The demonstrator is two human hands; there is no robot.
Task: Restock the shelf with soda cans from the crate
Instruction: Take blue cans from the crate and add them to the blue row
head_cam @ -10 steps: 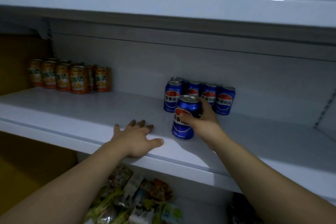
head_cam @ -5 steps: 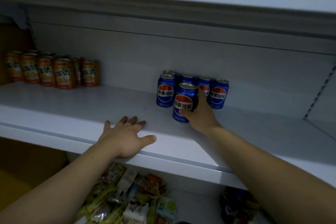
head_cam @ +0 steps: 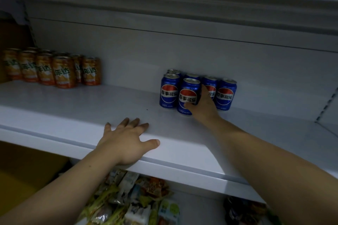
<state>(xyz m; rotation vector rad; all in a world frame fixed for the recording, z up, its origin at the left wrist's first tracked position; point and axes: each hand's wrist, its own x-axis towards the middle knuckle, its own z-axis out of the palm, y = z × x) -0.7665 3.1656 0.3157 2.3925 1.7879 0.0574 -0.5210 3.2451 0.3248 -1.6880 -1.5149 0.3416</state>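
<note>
Shelf: white; orange cans far L, blue row at back.
L hand: palm down on front edge, fingers spread.
R hand: reaching in, wrapped round front can.
Front can: upright on shelf, against blue row.
Hidden: R fingers behind can.
</note>
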